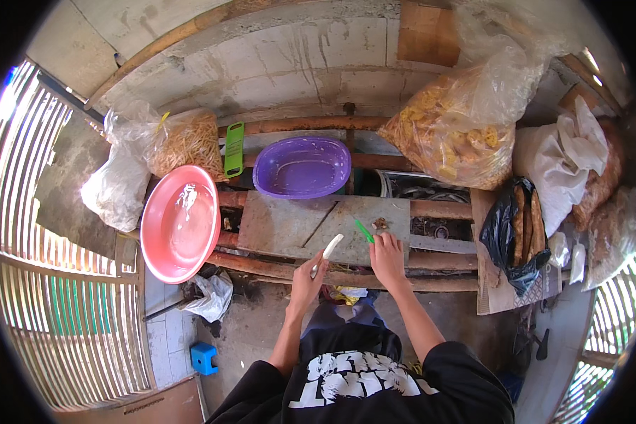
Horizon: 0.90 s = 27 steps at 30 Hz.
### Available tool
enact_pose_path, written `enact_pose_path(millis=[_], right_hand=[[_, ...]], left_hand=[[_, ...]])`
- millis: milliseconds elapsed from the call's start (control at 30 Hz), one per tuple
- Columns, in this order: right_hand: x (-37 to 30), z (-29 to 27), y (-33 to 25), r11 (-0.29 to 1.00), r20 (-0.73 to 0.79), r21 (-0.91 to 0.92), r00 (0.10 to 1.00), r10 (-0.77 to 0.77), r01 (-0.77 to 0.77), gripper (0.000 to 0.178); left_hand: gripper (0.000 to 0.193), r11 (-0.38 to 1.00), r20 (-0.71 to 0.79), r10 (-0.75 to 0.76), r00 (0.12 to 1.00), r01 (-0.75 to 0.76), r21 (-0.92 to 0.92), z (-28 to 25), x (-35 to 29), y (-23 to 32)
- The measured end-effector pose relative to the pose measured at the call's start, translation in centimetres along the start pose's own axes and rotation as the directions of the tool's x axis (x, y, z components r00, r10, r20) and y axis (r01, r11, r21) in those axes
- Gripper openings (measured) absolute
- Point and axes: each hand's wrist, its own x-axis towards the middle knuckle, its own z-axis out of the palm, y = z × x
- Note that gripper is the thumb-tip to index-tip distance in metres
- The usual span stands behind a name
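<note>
My left hand [307, 278] is closed round the lower end of a peeled white root [331, 247], which sticks up past the fingers. In my right hand [387, 256] is a slim green tool [363, 230], its end pointing up and left; whether it is a knife or a peeler I cannot make out. Both hands are at the near edge of a grey board [283, 224], a small gap between them. Brown scraps [381, 223] lie on the board beyond the right hand. Past the board sits a purple oval basin [302, 192], wet inside.
Left stand a pink basin [208, 244], a green slicer [234, 150] and a bag of pale sticks [191, 141]. At right are a large bag of yellow chips [459, 134] and a black bag [498, 230] holding long brown roots [520, 219]. Gaps separate the wooden poles [442, 210].
</note>
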Motion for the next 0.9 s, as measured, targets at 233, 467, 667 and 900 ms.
enact_pose_path(millis=[233, 467, 667, 900], right_hand=[[0.0, -0.9, -0.6, 0.863, 0.072, 0.418, 0.958, 0.279, -0.283, 0.027], [2.5, 0.4, 0.3, 0.904, -0.083, 0.269, 0.928, 0.364, -0.331, 0.029], [2.5, 1.5, 2.4, 0.894, -0.048, 0.186, 0.906, 0.422, -0.406, 0.029], [5.3, 0.8, 2.9, 0.883, -0.215, 0.4, 0.911, 0.353, -0.248, 0.03]], left_hand=[[0.033, 0.995, 0.005, 0.026, 1.0, -0.026, 0.094, -1.3, 0.9, -0.6], [0.033, 0.998, 0.07, 0.039, 0.997, -0.043, 0.054, 0.1, 2.8, -0.3], [0.034, 0.996, 0.084, 0.092, 0.992, -0.092, 0.001, 1.9, 4.3, 0.2], [0.031, 0.996, 0.038, 0.084, 0.996, -0.084, 0.016, 3.0, 3.5, 0.8]])
